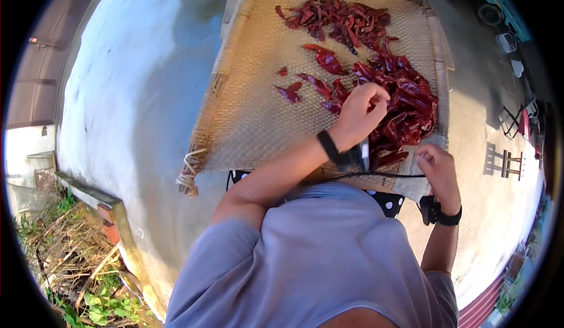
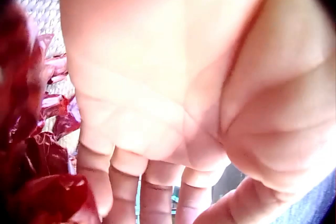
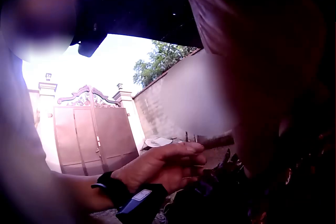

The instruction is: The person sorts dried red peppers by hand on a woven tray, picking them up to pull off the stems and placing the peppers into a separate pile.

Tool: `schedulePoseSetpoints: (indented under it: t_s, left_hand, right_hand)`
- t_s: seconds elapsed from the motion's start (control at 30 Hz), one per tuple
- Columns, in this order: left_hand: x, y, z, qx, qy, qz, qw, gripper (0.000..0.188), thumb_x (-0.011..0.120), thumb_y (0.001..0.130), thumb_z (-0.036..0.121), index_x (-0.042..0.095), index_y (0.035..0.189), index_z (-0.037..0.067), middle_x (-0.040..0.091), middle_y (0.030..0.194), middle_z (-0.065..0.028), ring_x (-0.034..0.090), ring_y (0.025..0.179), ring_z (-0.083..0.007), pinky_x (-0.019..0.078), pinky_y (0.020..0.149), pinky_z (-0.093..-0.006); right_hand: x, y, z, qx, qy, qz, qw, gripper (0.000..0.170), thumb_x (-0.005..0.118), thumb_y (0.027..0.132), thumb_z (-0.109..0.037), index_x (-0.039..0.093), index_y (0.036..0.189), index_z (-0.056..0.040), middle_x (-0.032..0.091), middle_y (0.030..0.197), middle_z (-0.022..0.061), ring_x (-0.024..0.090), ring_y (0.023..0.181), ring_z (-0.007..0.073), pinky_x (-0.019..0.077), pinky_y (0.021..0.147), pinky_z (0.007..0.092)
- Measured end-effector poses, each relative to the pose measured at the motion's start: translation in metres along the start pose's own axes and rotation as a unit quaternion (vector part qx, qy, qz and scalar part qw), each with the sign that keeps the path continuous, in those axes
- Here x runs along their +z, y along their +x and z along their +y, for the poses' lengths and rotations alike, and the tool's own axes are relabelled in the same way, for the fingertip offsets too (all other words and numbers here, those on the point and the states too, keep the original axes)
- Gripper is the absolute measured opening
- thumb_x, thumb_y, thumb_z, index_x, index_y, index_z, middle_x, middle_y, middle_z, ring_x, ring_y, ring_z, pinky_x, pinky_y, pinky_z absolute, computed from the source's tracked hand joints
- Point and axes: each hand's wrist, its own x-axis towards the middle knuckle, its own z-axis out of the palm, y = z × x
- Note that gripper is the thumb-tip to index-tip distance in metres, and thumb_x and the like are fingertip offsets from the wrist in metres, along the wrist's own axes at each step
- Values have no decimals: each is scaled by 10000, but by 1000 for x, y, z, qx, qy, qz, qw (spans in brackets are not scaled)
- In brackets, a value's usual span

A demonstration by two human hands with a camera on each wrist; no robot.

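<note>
Dried red chilies lie heaped on the right side of a woven bamboo tray. Over the heap's near left edge is my left hand, its thumb and fingers close together and bent. The left wrist view looks onto the palm of the left hand, with fingers extending downward and chilies beside the little finger; the fingertips are cut off. At the tray's near right corner hovers my right hand, fingers loosely bent and nothing visible in them. The right wrist view is mostly dark, with the left hand low over the chilies.
A smaller pile of darker chilies lies at the tray's far side, with loose ones between. A black cable crosses the near edge. A small stool stands on the concrete at right; a brown gate rises beyond.
</note>
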Motion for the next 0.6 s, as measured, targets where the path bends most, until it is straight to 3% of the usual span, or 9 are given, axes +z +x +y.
schedulePoseSetpoints:
  t_s: [0.07, 0.1, 0.13, 0.2, 0.27, 0.33, 0.43, 0.53, 0.6]
  left_hand:
    - [-8, -16, 15, 129, 108, 15, 986, 117, 617, 902, 49, 631, 1018, 44, 596, 954, -80, 557, 882, -218, 466, 762, -329]
    - [-12, -24, 19, 99, 113, -10, 989, 132, 614, 886, 33, 635, 1016, 47, 595, 964, -94, 560, 901, -243, 471, 772, -344]
    - [-18, -29, 21, 69, 119, -36, 990, 149, 610, 871, 17, 638, 1013, 50, 593, 975, -108, 564, 920, -268, 475, 782, -360]
    - [-39, -26, 7, 112, 221, 28, 969, 200, 622, 848, 3, 637, 1039, 60, 594, 994, -128, 570, 969, -305, 482, 816, -401]
    - [-69, -19, 6, 20, 384, 97, 918, 260, 654, 814, 14, 633, 1067, 67, 590, 1010, -149, 570, 999, -350, 487, 853, -445]
    - [-104, -16, -8, 9, 523, 95, 847, 325, 697, 785, 53, 626, 1101, 82, 582, 1047, -162, 568, 1025, -377, 488, 886, -472]
    - [-132, -17, -27, -67, 543, 14, 837, 346, 730, 770, 100, 627, 1100, 88, 571, 1103, -174, 571, 1040, -395, 496, 900, -475]
    - [-143, -15, -29, -106, 550, -11, 829, 326, 752, 776, 165, 634, 1069, 86, 579, 1149, -187, 596, 1070, -400, 513, 881, -476]
    - [-143, -13, -22, -160, 542, 26, 824, 300, 753, 787, 194, 640, 1041, 81, 591, 1156, -191, 618, 1072, -396, 521, 859, -482]
  right_hand:
    - [-3, -10, 3, 52, 41, -64, 996, 123, 662, 904, -110, 672, 1003, -37, 644, 803, 91, 577, 645, 184, 484, 636, 313]
    - [-4, -14, -9, 106, 29, -106, 988, 110, 655, 909, -109, 668, 985, -31, 649, 786, 115, 614, 665, 201, 498, 643, 328]
    - [1, -16, -17, 64, 27, -95, 993, 110, 654, 910, -111, 667, 987, -34, 647, 788, 115, 625, 679, 208, 499, 647, 334]
    - [15, -17, -27, -19, 23, -74, 997, 111, 652, 912, -116, 666, 992, -40, 644, 792, 115, 646, 708, 221, 503, 655, 345]
    - [28, -9, -36, -71, -8, -25, 997, 127, 657, 901, -131, 665, 1009, -65, 662, 864, 101, 676, 798, 265, 518, 698, 372]
    - [34, 2, -47, -120, -55, -20, 991, 136, 659, 894, -139, 664, 1015, -76, 673, 915, 94, 677, 837, 287, 524, 721, 382]
    - [48, 20, -71, -192, -49, -18, 980, 122, 650, 903, -164, 669, 1005, -102, 663, 920, 85, 668, 846, 295, 523, 722, 394]
    - [61, 43, -89, -237, -68, -6, 969, 116, 635, 914, -201, 660, 992, -118, 651, 892, 82, 665, 835, 303, 524, 717, 422]
    - [64, 59, -103, -259, -86, -2, 962, 119, 629, 916, -208, 651, 991, -119, 653, 891, 82, 664, 834, 311, 523, 714, 439]
